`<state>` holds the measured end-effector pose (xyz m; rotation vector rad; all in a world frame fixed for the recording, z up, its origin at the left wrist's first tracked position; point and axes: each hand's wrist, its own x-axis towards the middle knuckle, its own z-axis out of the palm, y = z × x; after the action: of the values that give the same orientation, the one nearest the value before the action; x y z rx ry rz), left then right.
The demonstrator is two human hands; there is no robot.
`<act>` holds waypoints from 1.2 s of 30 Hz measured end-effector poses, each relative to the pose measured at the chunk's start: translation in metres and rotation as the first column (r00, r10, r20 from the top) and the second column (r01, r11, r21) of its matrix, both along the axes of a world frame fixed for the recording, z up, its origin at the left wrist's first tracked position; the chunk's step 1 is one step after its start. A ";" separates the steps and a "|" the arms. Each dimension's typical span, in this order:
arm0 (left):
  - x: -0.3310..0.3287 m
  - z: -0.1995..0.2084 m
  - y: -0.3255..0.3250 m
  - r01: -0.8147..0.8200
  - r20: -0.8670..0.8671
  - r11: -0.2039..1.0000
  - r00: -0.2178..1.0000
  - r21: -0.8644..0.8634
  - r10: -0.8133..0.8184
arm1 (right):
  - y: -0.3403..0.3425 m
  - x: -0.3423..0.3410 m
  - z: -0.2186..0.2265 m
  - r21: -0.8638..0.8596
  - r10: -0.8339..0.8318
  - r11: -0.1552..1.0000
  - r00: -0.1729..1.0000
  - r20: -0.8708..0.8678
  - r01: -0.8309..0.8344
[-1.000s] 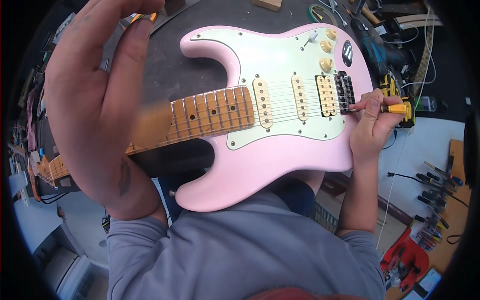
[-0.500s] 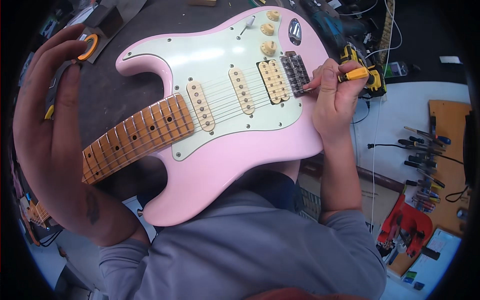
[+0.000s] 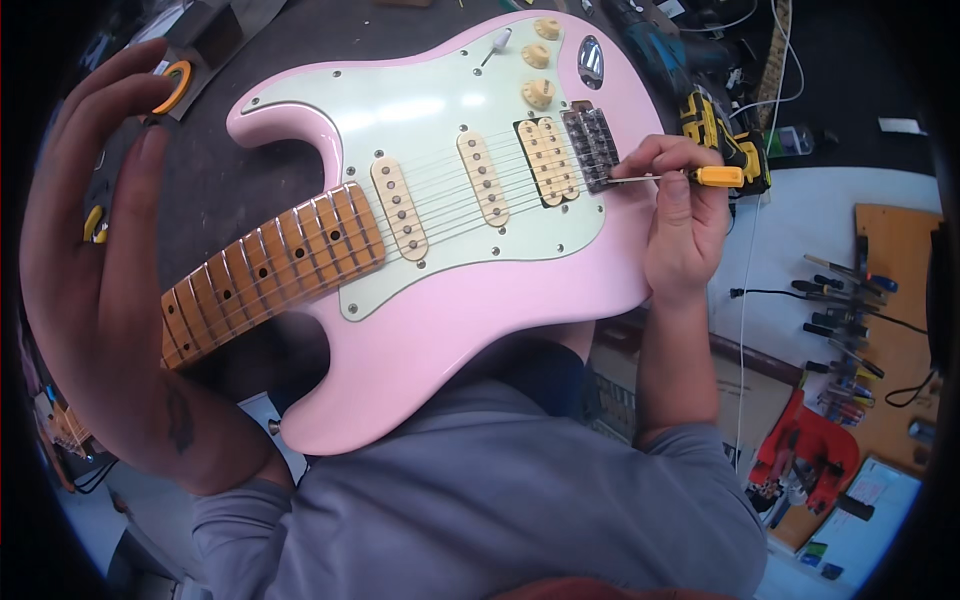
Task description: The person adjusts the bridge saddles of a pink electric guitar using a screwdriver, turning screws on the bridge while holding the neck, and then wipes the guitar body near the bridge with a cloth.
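A pink electric guitar [image 3: 440,320] with a pale green pickguard [image 3: 400,125] lies across my lap and the dark bench. My right hand [image 3: 688,225] grips a small screwdriver [image 3: 718,177] with a yellow handle, between thumb and fingers. Its thin shaft points left, and the tip meets the end of the metal bridge [image 3: 590,150] nearest me. Over at the left, my left hand [image 3: 95,200] is raised close to the camera, fingers curved and apart from the thumb, nothing in it. It hides part of the maple neck [image 3: 270,265]; whether it touches the guitar I cannot tell.
Beyond the guitar's right end lie a yellow-and-black power drill [image 3: 725,140] and a teal power tool [image 3: 650,50]. An orange-yellow ring [image 3: 178,87] is by my left fingertips. To the right, a wooden board [image 3: 900,300] bears several screwdrivers, beside a red tool holder [image 3: 815,450].
My right hand has moved slightly right and down, and its fingers have shifted on the screwdriver, whose shaft now shows and lies nearly level. The guitar has shifted slightly left.
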<state>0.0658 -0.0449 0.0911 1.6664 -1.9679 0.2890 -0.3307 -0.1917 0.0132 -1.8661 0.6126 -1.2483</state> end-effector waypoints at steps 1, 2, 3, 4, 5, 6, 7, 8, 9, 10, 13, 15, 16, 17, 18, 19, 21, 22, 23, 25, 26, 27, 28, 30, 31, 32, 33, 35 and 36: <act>-0.001 0.000 -0.002 0.001 -0.005 1.000 1.000 -0.001 -0.001 | -0.001 -0.007 0.002 0.008 0.010 1.000 1.000 -0.014 -0.010; -0.002 0.000 -0.003 -0.015 0.076 1.000 0.997 -0.012 0.016 | -0.002 -0.012 0.004 0.017 0.021 1.000 0.999 -0.027 -0.020; -0.003 0.000 -0.004 -0.030 0.157 0.999 0.987 -0.025 0.033 | -0.001 -0.014 0.007 0.016 0.020 1.000 0.999 -0.032 -0.020; -0.006 0.001 -0.003 -0.032 0.155 0.999 0.987 -0.023 0.035 | 0.002 -0.013 0.013 0.062 -0.009 0.998 0.999 -0.050 0.012; -0.008 0.002 -0.003 -0.059 0.122 0.998 0.991 0.004 0.059 | 0.004 -0.013 0.016 0.108 -0.038 0.993 0.997 -0.069 0.045; -0.009 0.002 -0.001 -0.086 0.088 0.996 0.993 0.031 0.082 | 0.005 -0.015 0.017 0.110 -0.036 0.993 0.997 -0.071 0.043; -0.009 0.001 -0.001 -0.086 0.084 0.996 0.993 0.031 0.083 | 0.005 -0.017 0.019 0.094 -0.083 0.991 0.987 -0.137 0.096; -0.009 -0.001 0.000 -0.086 0.098 0.996 0.992 0.006 0.085 | 0.006 -0.019 0.021 0.074 -0.129 0.986 0.971 -0.202 0.147; -0.009 -0.002 0.000 -0.085 0.112 0.996 0.990 -0.019 0.087 | 0.007 -0.019 0.020 0.073 -0.129 0.987 0.970 -0.206 0.146; -0.007 -0.001 0.000 -0.086 0.109 0.996 0.990 -0.021 0.088 | 0.007 -0.018 0.017 0.067 -0.159 0.982 0.968 -0.193 0.175; -0.002 0.002 0.001 -0.047 0.110 0.999 0.993 0.018 0.045 | 0.008 -0.018 0.010 0.077 -0.183 0.978 0.973 -0.137 0.195; 0.000 0.001 0.000 -0.009 0.095 1.000 0.995 0.025 0.007 | 0.008 -0.017 0.009 0.093 -0.180 0.978 0.979 -0.095 0.189; 0.001 0.001 0.002 -0.012 0.096 1.000 0.995 0.026 0.009 | 0.009 -0.014 0.009 0.086 -0.186 0.977 0.979 -0.081 0.193; 0.001 0.001 0.003 -0.029 0.121 0.999 0.992 0.028 0.026 | 0.009 -0.013 0.009 0.079 -0.193 0.977 0.979 -0.066 0.198; 0.001 0.002 0.003 -0.046 0.146 0.998 0.988 0.030 0.041 | 0.009 -0.011 0.009 0.080 -0.191 0.977 0.979 -0.066 0.196; 0.001 0.001 0.002 -0.041 0.144 0.999 0.989 0.027 0.037 | 0.009 -0.011 0.010 0.110 -0.203 0.972 0.977 -0.072 0.210; 0.001 0.001 -0.002 -0.032 0.144 0.999 0.989 0.038 0.026 | 0.010 -0.006 0.013 0.135 -0.220 0.964 0.972 -0.080 0.229; 0.001 0.001 -0.003 -0.030 0.143 0.999 0.989 0.037 0.024 | 0.012 0.001 0.014 0.084 -0.285 0.953 0.955 -0.082 0.291; 0.001 0.001 -0.004 -0.018 0.128 0.999 0.992 0.040 0.013 | 0.014 0.006 0.014 0.033 -0.347 0.936 0.934 -0.080 0.351; 0.002 0.004 -0.001 -0.019 0.119 0.999 0.993 0.045 0.013 | 0.015 0.010 0.014 0.010 -0.353 0.935 0.931 -0.089 0.355; 0.003 0.005 0.004 -0.010 0.085 1.000 0.996 0.022 0.008 | 0.017 0.014 0.013 -0.011 -0.354 0.935 0.930 -0.096 0.355; 0.004 0.008 0.010 -0.010 0.056 1.000 0.998 0.000 0.010 | 0.017 0.017 0.014 -0.002 -0.333 0.943 0.939 -0.088 0.334; 0.001 0.004 0.015 -0.036 0.072 0.999 0.997 0.008 0.036 | 0.018 0.018 0.013 0.022 -0.347 0.937 0.936 -0.055 0.348; -0.015 -0.002 0.011 -0.097 -0.190 0.990 0.979 -0.105 0.076 | 0.009 0.017 0.002 0.080 -0.384 0.920 0.923 -0.023 0.384; -0.019 0.004 0.011 -0.047 -0.148 0.980 0.989 -0.194 0.018 | 0.011 0.016 0.002 0.068 -0.440 0.894 0.897 -0.051 0.443; -0.020 0.010 0.018 -0.026 -0.140 0.980 0.990 -0.198 -0.002 | 0.009 0.011 0.004 0.175 -0.421 0.903 0.891 0.169 0.393; -0.020 0.011 0.024 0.000 -0.141 0.978 0.990 -0.207 -0.030 | 0.008 0.006 0.005 0.117 -0.409 0.913 0.885 0.222 0.392; -0.005 0.004 0.070 -0.061 -0.288 0.983 0.957 -0.175 0.008 | 0.002 -0.033 0.016 0.085 -0.293 0.955 0.946 0.137 0.284; 0.005 -0.004 0.095 -0.099 -0.368 0.972 0.930 -0.212 0.015 | 0.007 -0.027 0.026 0.056 -0.202 0.975 0.965 -0.168 0.214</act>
<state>0.0706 0.0506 0.0874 1.5068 -1.5520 0.1997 -0.3578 -0.1849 0.0394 -1.8900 0.9516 -1.1949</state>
